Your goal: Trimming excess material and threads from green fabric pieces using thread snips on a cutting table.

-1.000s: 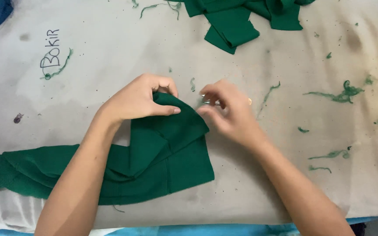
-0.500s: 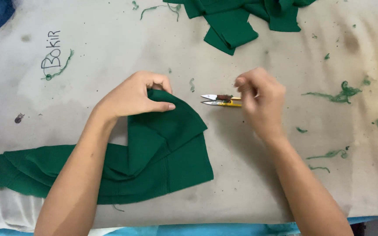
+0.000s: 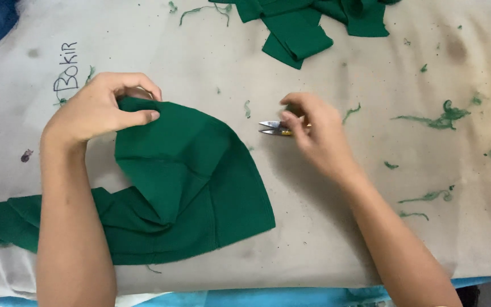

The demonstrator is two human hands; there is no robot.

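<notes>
Fabric of green cloth (image 3: 188,187) lies nearest, its upper corner pinched by the left hand (image 3: 98,111), while farther right the right hand (image 3: 316,133) hovers with loosely curled fingers over small thread snips (image 3: 274,128), blades pointing left, grip unclear, on the table (image 3: 370,227).

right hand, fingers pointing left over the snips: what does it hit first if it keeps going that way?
Probably the green fabric piece. The right hand is at the thread snips, tips aimed left; beyond lies bare table, then fabric. Height is unclear.
</notes>
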